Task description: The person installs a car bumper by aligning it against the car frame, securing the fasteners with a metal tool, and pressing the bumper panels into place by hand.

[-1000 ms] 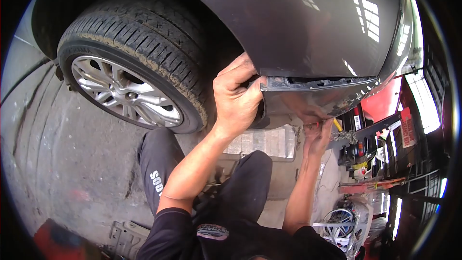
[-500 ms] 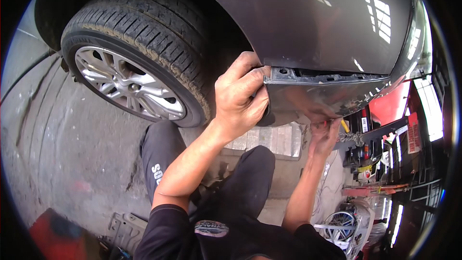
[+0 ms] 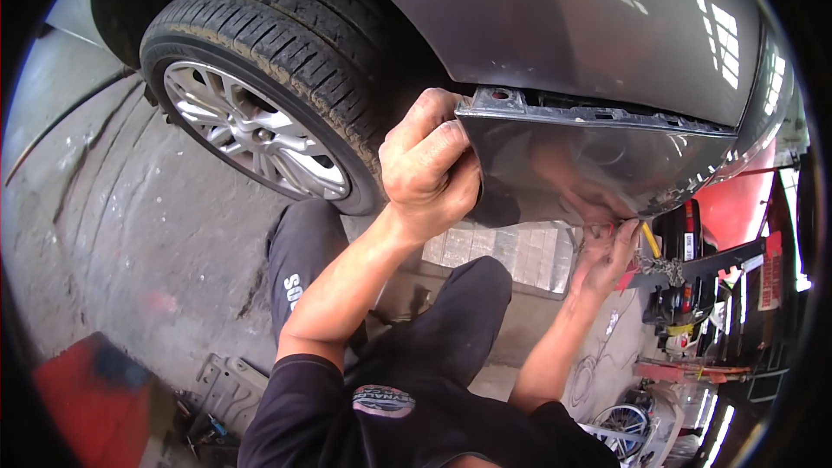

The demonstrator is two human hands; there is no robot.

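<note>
In the curled fingers of the left hand point(image 3: 431, 165), near centre, gripping the end of the bumper point(image 3: 537, 165), at half past two; with right hand point(image 3: 607, 260), between three and four o'clock, touching its lower edge, hold impossible to tell. Probably working the gapped edge along the fender point(image 3: 589, 26), at half past one; next calling for steady support from both sides. Showing more of the top tab point(image 3: 501, 98) than a second ago.
</note>
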